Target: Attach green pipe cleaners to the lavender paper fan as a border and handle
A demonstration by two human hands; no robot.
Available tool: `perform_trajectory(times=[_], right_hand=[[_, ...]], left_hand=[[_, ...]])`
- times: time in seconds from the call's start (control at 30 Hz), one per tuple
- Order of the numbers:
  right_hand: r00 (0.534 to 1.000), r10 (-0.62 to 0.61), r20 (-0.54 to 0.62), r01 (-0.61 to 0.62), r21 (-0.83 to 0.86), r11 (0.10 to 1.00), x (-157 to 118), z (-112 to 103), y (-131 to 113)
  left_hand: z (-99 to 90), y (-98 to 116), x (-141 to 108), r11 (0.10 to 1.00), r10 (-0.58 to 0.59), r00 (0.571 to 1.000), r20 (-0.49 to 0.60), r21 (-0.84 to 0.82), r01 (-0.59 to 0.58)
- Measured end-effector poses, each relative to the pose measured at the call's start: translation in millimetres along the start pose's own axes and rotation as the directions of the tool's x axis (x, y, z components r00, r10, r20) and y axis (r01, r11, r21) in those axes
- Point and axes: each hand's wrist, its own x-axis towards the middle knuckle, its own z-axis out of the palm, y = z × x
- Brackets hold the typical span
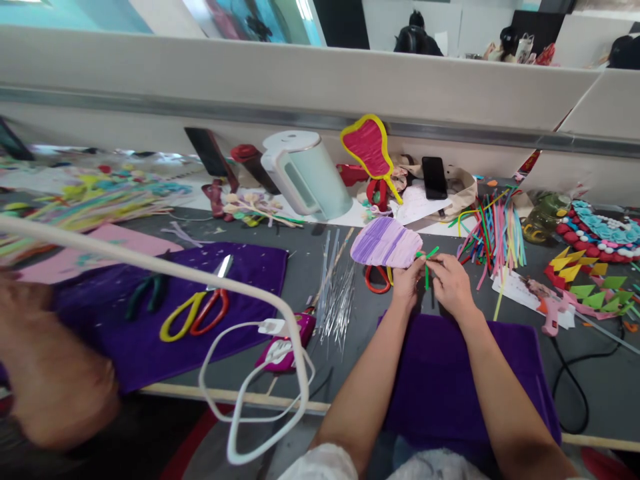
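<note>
Lying nearest, a purple cloth (435,373) is draping beneath the forearms at the edge of the surface (364,320). Beyond it, the left hand (407,280) is gripping one end of a striped lilac panel (385,241) with fingers curled closed; the right hand (453,280) is pinching crossed green strips (427,275) in nearly closed fingertips. The panel is jutting leftward from the hands, appearing above some scissor handles (379,291). The strips could be twisting askew if that pinch is too loose; the panel could be creasing if the left hand is squeezing too hard. Silver wires (337,307) are lying to the left, where a dropped strip could be tangling. Farther back, a kettle (325,180) is standing.
</note>
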Motion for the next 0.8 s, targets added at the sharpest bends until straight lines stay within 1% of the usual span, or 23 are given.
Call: perform_trajectory(times=[0.07, 0.13, 0.3, 0.37, 0.43, 0.5, 0.6, 0.7, 0.8], right_hand=[[1.000, 0.001, 0.011, -0.002, 0.030, 1.000, 0.0, -0.6, 2.3], [0.999, 0.031, -0.012, -0.030, 0.084, 0.996, 0.4, -1.3, 3.7], [0.986, 0.155, -0.064, -0.137, 0.235, 0.962, 2.5, -3.6, 3.2], [0.964, 0.258, -0.072, -0.226, 0.294, 0.929, 3.1, -3.9, 2.9], [0.927, 0.369, -0.069, -0.323, 0.358, 0.876, 3.1, -3.6, 3.6], [0.894, 0.444, -0.060, -0.386, 0.400, 0.831, 2.8, -3.2, 4.7], [0.879, 0.473, -0.064, -0.408, 0.413, 0.814, 2.3, -3.5, 5.5], [0.864, 0.497, -0.075, -0.425, 0.420, 0.802, 2.4, -4.8, 5.2], [0.822, 0.566, -0.067, -0.492, 0.417, 0.764, 2.8, -5.7, 7.2]], left_hand=[[0.2, 1.4, -0.3, 1.000, -0.016, 1.000, -0.002, 0.005, 0.016], [0.7, 3.0, -1.5, 0.999, -0.044, 0.999, 0.006, 0.024, 0.044], [0.3, 3.8, -3.1, 0.996, -0.083, 0.994, 0.065, 0.050, 0.080], [-0.1, 2.4, -2.7, 0.995, -0.078, 0.994, 0.073, 0.068, 0.073], [-0.1, 0.6, -2.5, 0.994, -0.058, 0.995, 0.077, 0.092, 0.051], [0.6, -1.1, -2.9, 0.992, -0.027, 0.995, 0.093, 0.129, 0.015], [2.7, -1.9, -5.0, 0.977, -0.008, 0.989, 0.148, 0.210, -0.023], [5.6, 0.0, -8.3, 0.964, -0.029, 0.978, 0.205, 0.265, -0.027], [8.7, 3.1, -11.3, 0.959, -0.050, 0.972, 0.231, 0.283, -0.018]])
